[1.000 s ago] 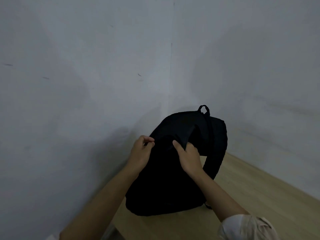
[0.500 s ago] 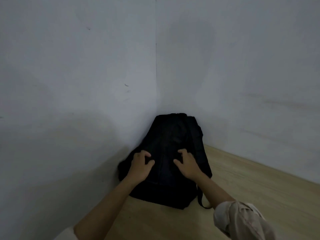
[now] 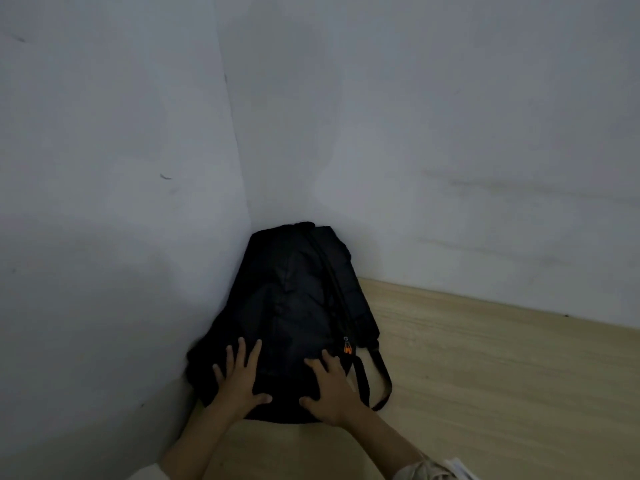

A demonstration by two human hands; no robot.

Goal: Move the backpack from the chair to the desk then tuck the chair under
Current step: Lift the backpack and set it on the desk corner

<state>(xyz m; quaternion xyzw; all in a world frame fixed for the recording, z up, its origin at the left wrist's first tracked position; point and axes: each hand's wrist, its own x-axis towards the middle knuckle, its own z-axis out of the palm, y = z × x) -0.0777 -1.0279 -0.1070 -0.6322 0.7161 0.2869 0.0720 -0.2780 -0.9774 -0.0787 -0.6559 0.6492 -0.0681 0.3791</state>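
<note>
The black backpack [image 3: 294,306] lies flat on the light wooden desk [image 3: 485,368], pushed into the corner where two walls meet. An orange zipper pull [image 3: 348,348] shows on its right side, and a strap loops out at the lower right. My left hand [image 3: 239,382] rests flat on the bag's near left part with fingers spread. My right hand [image 3: 329,389] lies flat on the near right part, fingers also apart. Neither hand grips the fabric. The chair is out of view.
Grey-white walls [image 3: 450,150] close in the desk on the left and at the back. Bare wooden desk surface stretches to the right of the backpack. A pale sleeve [image 3: 429,469] shows at the bottom right.
The backpack went from held upright to lying flat in the corner. Both hands let go of the pinched fabric and now press flat lower on the bag.
</note>
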